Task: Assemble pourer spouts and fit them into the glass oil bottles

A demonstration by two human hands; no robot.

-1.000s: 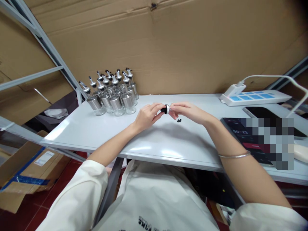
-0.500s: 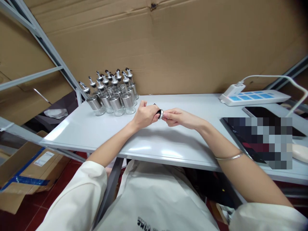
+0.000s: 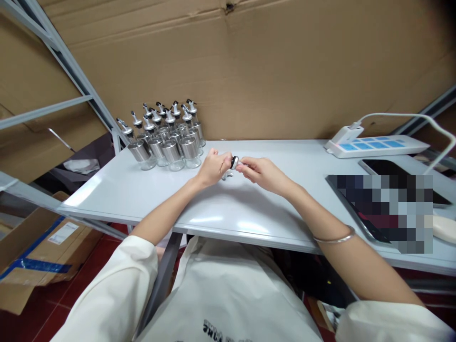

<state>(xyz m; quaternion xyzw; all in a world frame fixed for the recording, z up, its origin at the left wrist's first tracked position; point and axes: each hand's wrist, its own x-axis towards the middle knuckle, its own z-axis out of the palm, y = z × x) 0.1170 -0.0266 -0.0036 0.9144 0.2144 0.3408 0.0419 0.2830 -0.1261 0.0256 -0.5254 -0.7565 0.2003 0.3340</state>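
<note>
Between my hands is a pour spout [image 3: 234,162], with a black stopper end and a silver collar. My left hand [image 3: 213,168] is closed around its black end, most of which the fingers hide. From the other side, my right hand [image 3: 264,174] pinches the thin nozzle end at the fingertips. Under my left hand, a small silver piece [image 3: 227,175] shows near the tabletop, partly covered. Several glass oil bottles [image 3: 171,153] with metal sleeves stand grouped at the back left, many topped with similar spouts.
A white power strip [image 3: 377,146] with a plugged-in charger and cable lies at the back right of the white table [image 3: 142,202]. Nearer are a dark phone [image 3: 388,171] and a partly blurred tablet [image 3: 351,202]. A cardboard box [image 3: 67,254] sits on the floor at left.
Both hands have shifted slightly. The spout is turned, its nozzle now visible in my right fingers, and the small silver piece has come into view beneath my left hand.
</note>
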